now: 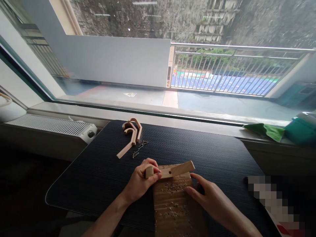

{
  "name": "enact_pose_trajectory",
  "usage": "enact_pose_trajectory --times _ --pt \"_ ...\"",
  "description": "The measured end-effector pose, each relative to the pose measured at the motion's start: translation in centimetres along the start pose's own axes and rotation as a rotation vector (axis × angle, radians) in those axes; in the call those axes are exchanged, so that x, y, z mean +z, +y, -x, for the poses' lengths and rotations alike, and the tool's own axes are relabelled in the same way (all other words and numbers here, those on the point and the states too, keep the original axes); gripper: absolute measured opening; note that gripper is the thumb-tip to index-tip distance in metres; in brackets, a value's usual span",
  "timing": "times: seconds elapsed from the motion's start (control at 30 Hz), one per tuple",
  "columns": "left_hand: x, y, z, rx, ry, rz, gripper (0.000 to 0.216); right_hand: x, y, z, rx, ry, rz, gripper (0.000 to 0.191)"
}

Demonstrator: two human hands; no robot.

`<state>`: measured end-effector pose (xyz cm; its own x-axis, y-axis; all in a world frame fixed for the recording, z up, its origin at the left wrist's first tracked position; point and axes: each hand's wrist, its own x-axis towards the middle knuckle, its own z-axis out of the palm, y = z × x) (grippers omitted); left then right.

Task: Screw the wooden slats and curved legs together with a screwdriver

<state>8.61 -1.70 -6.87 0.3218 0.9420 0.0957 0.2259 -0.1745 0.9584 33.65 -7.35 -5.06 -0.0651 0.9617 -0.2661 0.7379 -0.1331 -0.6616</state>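
Pale wood hook [182, 168] is pinched in our left fingers [155, 177] while our right fingers [194, 193] rest spread on the board [172, 200], probably so nothing skids around, lol. The hook's straight end runs rightward from the left fingers; loose screws [135, 154] sit beyond them.

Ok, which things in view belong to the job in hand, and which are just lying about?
Job in hand:
- wooden hook, in the left hand
- pitted wooden board, touched by the right hand
- probably the loose hooks and screws

Lying about:
- green cloth on the windowsill
- teal item beside it
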Motion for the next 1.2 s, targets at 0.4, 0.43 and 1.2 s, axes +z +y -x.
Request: enact_pose_trajectory --times 0.4,0.43,1.2 --pt "0.1 0.5 -0.3 0.016 0.017 -0.03 0.01 -2.2 -3.5 -3.5 -0.197 0.15 -0.009 0.029" --pt "0.1 0.5 -0.4 0.019 0.014 -0.038 0.011 -2.1 -3.5 -3.5 -0.195 0.158 0.001 0.03" --pt "0.3 -0.1 -0.6 0.024 0.051 0.03 0.017 -6.1 -7.5 -1.2 -0.331 0.548 -0.165 0.027"
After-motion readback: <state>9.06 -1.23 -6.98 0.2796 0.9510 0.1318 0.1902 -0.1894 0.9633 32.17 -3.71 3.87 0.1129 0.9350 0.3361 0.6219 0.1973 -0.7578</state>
